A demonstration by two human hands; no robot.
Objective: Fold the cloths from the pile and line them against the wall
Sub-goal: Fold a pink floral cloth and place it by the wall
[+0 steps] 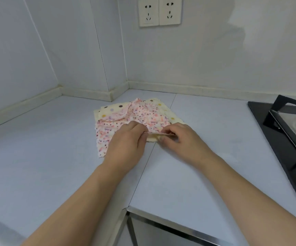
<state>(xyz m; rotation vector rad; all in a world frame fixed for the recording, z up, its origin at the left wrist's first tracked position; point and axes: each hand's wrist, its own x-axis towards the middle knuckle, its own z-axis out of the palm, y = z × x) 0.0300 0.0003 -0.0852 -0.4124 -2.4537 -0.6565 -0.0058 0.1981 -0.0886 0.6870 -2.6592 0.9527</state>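
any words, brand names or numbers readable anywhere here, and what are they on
None can be read.
Wall sockets: plain plates, no legible marking.
Pink speckled cloth: coloured specks only, no lettering.
Cream dotted cloth beneath it: dots only.
Black stove: no label visible.
Countertop: no print.

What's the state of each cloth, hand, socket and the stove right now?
pink speckled cloth: rumpled, unfolded, on top of the pile
yellow dotted cloth: flat underneath, unfolded
left hand: pinching the pink cloth's near edge
right hand: pinching the same edge
wall sockets: nothing plugged in
stove: no flame visible
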